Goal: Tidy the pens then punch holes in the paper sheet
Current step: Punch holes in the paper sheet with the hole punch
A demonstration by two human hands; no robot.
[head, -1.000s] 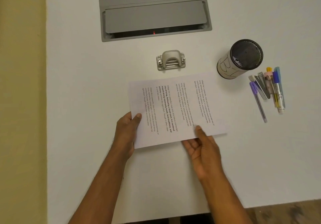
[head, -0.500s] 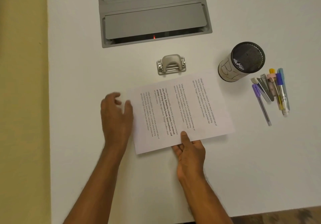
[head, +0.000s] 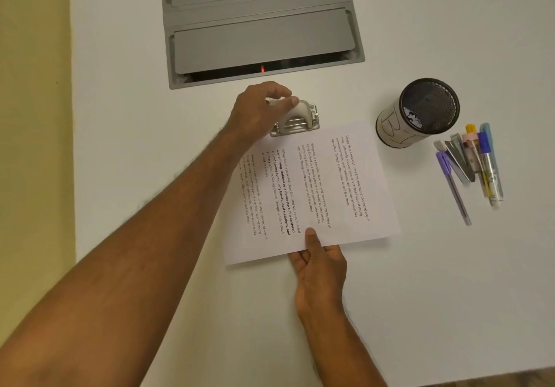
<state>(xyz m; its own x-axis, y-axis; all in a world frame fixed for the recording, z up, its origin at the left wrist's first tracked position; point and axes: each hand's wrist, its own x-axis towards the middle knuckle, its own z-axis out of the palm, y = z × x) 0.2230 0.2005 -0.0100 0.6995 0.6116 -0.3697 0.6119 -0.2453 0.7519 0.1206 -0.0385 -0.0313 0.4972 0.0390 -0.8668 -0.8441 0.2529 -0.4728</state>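
Note:
A printed paper sheet [head: 330,182] lies on the white table. Its far edge reaches the mouth of a grey metal hole punch [head: 300,119]. My left hand [head: 258,110] reaches across and curls its fingers over the punch's lever from the left. My right hand [head: 318,263] pinches the sheet's near edge, thumb on top. Several pens and markers [head: 474,161] lie loose side by side on the table at the right. Beside them stands a black mesh pen cup [head: 420,113] with a white paper label.
A grey recessed cable hatch [head: 258,23] with a small red light is set into the table [head: 120,116] behind the punch. A yellow wall runs along the left. The table's near edge shows at the lower right.
My left hand left the sheet's left edge and moved forward onto the hole punch. My right hand slid left along the near edge and keeps hold of the sheet.

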